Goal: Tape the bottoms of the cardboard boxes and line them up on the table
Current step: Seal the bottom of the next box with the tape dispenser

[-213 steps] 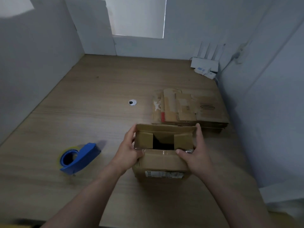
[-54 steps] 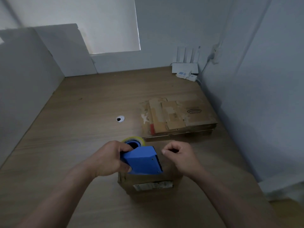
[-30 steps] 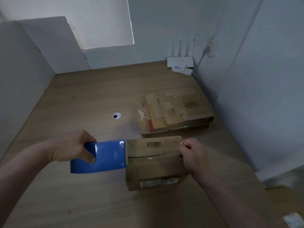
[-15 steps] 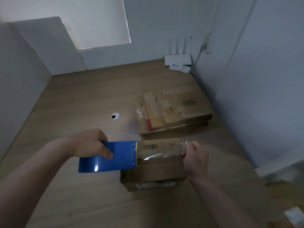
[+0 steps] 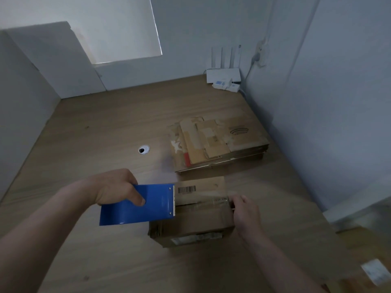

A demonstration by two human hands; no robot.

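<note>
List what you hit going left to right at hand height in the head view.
left hand → blue tape dispenser → clear tape pulled taut → right hand. The cardboard box lies under the tape span, so it is left out.

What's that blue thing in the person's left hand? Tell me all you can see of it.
The blue tape dispenser looks like glossy plastic, with a toothed blade and two small screws at its box-side end. The left hand grips it, roughly level, over the cardboard box's edge. From the blade, clear tape runs across the box to the right hand, which pinches its end.
</note>
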